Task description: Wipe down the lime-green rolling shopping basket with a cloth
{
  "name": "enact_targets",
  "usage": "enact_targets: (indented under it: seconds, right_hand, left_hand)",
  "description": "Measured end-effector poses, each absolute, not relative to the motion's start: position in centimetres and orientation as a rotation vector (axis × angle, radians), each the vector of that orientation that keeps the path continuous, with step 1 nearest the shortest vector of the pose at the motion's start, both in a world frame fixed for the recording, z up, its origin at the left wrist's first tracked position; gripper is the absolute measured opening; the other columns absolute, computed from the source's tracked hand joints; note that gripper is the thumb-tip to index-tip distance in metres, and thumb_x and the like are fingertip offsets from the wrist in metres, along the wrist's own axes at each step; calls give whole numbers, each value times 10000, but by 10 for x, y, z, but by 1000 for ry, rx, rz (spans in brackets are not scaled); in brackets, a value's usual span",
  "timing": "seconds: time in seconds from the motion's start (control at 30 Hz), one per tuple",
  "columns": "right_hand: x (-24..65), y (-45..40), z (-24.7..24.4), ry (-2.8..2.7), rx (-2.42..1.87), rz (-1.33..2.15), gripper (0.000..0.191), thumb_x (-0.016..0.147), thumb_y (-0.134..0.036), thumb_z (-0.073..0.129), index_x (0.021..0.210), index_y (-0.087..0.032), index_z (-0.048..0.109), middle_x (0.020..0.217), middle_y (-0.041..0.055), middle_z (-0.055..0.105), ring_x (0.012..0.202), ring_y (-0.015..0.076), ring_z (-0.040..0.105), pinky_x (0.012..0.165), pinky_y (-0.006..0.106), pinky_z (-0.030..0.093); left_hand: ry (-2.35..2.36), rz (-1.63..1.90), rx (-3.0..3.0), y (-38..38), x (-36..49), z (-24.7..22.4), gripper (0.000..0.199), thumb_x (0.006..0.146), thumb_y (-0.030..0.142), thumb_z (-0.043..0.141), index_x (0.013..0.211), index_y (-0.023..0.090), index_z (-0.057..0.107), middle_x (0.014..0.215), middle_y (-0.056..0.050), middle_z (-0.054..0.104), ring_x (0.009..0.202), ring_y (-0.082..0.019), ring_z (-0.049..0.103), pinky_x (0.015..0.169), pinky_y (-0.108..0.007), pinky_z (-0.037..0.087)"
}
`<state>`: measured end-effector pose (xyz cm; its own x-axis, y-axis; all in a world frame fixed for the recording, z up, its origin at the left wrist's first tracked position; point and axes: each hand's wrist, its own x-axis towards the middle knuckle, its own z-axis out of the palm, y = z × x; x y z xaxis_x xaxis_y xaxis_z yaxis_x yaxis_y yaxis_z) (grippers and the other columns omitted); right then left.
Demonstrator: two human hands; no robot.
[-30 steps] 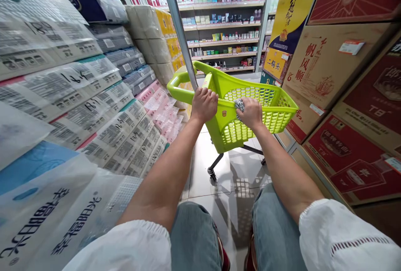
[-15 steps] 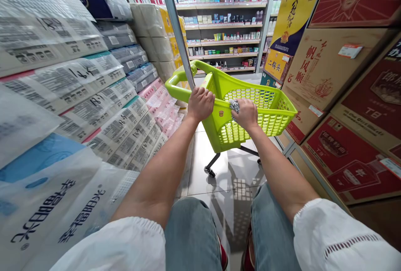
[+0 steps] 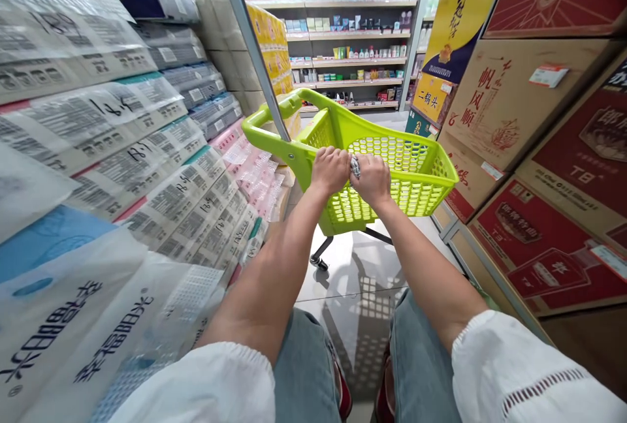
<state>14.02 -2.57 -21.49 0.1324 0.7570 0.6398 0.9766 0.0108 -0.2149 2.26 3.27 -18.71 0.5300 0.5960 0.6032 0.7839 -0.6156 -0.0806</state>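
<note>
Cart [image 3: 347, 126] stands near a carton [image 3: 533, 106] lettered “一帆风顺”.

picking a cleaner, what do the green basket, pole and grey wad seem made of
Green basket: likely glossy plastic, given shiny highlights.
Pole: probably metal, with silvery sheen.
Grey wad: perhaps matte fabric, from its crumples, partly hidden by the right hand.

The lime-green, mesh-sided cart [image 3: 360, 126] stands upright on dark legs, handle toward 10 o'clock, basket end toward 3. A crumpled grey-and-white cloth [image 3: 355, 167] sits against its 6 o'clock rim.
</note>
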Motion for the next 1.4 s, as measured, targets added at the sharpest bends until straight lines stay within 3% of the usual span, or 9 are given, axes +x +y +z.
enact_targets:
  seconds: [0.3,0.63,0.93,1.2,1.4]
  right_hand:
    - [197,-38,-234,-1523,-1947,-495,361,858,-363,526,1147,-168,619,1140,135,637,1024,304,506,890,409,361]
    - [135,-19,-220,-1648,-1791,-493,375,906,-373,478,1212,-180,577,1230,124,603,1048,290,495,900,403,354]
    - [179,-35,-228,-1515,-1956,-489,322,857,-364,520,1092,-175,634,1095,131,642,997,306,505,875,421,374]
    - [129,-20,-219,-1665,-1805,-484,399,905,-387,477,1237,-185,570,1257,127,593,1062,296,489,918,415,357]
    - [174,-34,-226,-1647,-1903,-441,377,881,-377,510,1194,-185,596,1183,121,618,1070,300,487,922,418,355]
  left_hand:
    - [-1112,-840,-2427,41,17,-194,448,1003,387,241,850,204,620,914,-112,666,1024,-275,544,980,-455,325]
    - [-1148,-835,-2431,41,15,-196,411,991,344,267,849,204,626,928,-115,668,1043,-279,545,980,-461,329]
    - [-1141,-902,-2442,40,11,-197,442,995,381,247,834,212,622,923,-110,670,1054,-278,545,997,-466,315]
    - [-1161,-865,-2446,41,9,-196,401,983,354,279,842,206,624,927,-110,668,1057,-277,542,997,-465,317]
    - [-1179,-899,-2490,39,5,-193,436,987,405,255,849,225,626,940,-105,664,1093,-281,531,1028,-473,302]
